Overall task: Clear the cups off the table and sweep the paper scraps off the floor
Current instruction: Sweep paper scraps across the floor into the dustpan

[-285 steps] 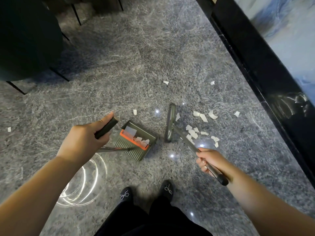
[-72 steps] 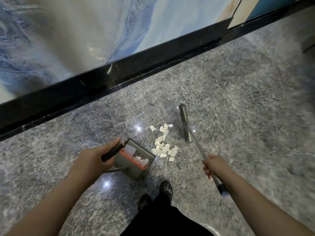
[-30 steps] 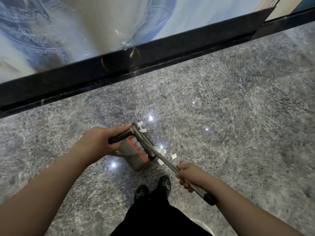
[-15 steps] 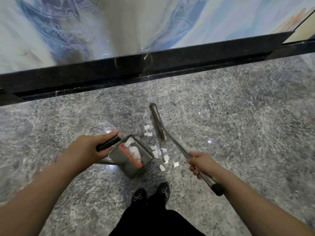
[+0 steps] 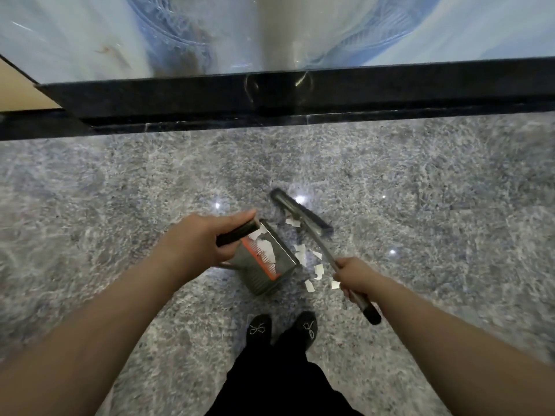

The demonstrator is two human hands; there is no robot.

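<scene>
We look down at a grey speckled stone floor [image 5: 420, 235] with our two bare arms reaching forward. Our left hand [image 5: 198, 244] curls its fingers around the black grip of the dustpan handle [image 5: 238, 234], thumb laid along the top. The dustpan [image 5: 264, 265] sits on the floor just right of that hand, its open mouth turned to the right, an orange comb strip [image 5: 258, 259] running across it. Several white scraps [image 5: 267, 246] already lie inside the pan, against the comb.

Our right hand [image 5: 354, 277] wraps its fingers tightly around the thin metal shaft of the broom [image 5: 318, 244], well above the black end cap [image 5: 372, 316] that sticks out near our wrist. The shaft slants away to the far left, ending in the dark broom head [image 5: 300, 211], which rests on the floor just beyond the dustpan's far right corner.

The loose paper scraps [image 5: 318, 270] lie scattered on the floor between the dustpan mouth and our right hand, with a few more [image 5: 292, 222] close under the broom head. One piece [image 5: 335, 284] sits right beside our right knuckles.

Near the bottom we see our black shoes [image 5: 282, 328] with small bow decorations, and dark trousers [image 5: 279, 376] below them. At the far side a black glossy plinth [image 5: 300, 91] runs across the scene, with a pale blue patterned wall panel [image 5: 390, 28] above it.
</scene>
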